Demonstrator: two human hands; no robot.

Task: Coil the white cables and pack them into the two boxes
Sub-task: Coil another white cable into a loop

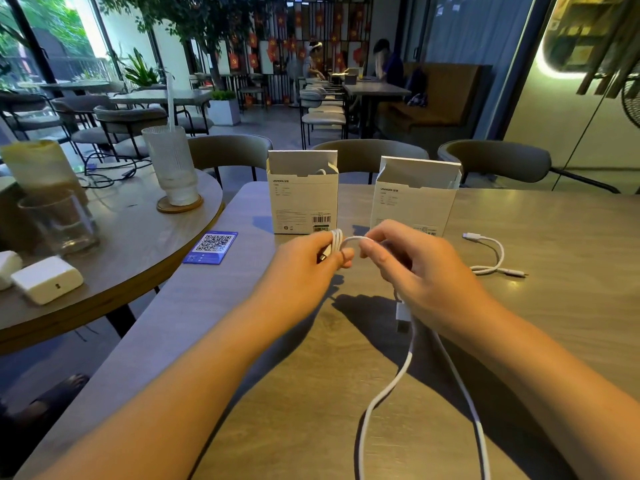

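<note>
Two hands (349, 261), two cables (384, 393), two boxes (303, 199).

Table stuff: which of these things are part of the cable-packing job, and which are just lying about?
Part of the job:
- white cable being wound between left hand and right hand
- short white cable waiting on the table
- left box, open
- right box, open

Just lying about:
- QR card
- ribbed glass on a coaster
- white charger
- empty tumbler
</note>
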